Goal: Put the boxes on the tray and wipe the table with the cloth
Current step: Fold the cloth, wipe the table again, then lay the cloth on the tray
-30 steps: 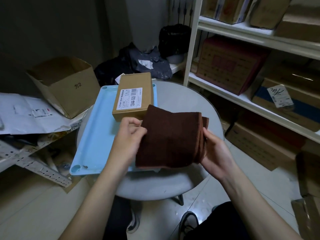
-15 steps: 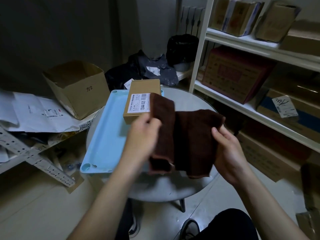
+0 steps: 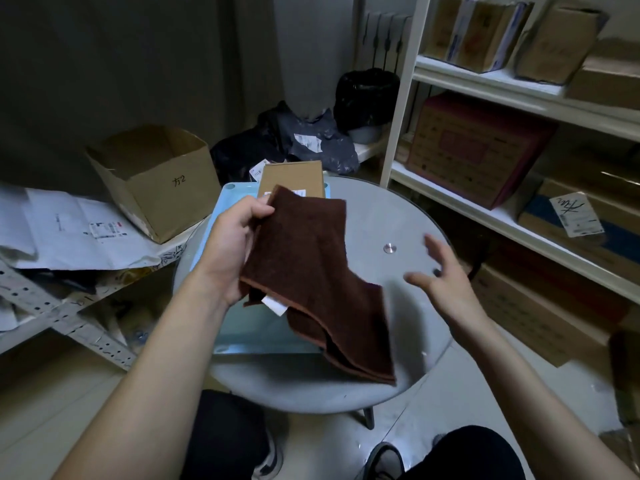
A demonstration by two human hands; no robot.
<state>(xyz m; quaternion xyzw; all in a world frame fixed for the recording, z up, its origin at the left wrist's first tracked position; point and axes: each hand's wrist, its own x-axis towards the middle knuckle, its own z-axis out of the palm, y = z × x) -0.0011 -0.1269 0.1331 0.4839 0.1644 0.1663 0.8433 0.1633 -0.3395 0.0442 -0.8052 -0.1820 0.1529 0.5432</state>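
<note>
A brown cardboard box [image 3: 291,176] with a white label lies at the far end of the light blue tray [image 3: 228,197] on the round glass table [image 3: 391,220]. My left hand [image 3: 232,244] grips the top corner of a dark brown cloth [image 3: 311,271], which hangs unfolded over the tray and table, a white tag showing at its lower edge. The cloth hides most of the tray and part of the box. My right hand [image 3: 446,275] hovers over the table's right side with fingers spread, holding nothing.
An open cardboard box [image 3: 156,178] and white mailers [image 3: 69,230] sit on a rack at the left. White shelves [image 3: 519,95] full of cartons stand at the right. Dark bags [image 3: 311,140] lie behind the table. My shoes [image 3: 384,459] are under the near edge.
My right hand has let go of the cloth and moved away to the right. The cloth has unfolded and now hangs from my left hand alone.
</note>
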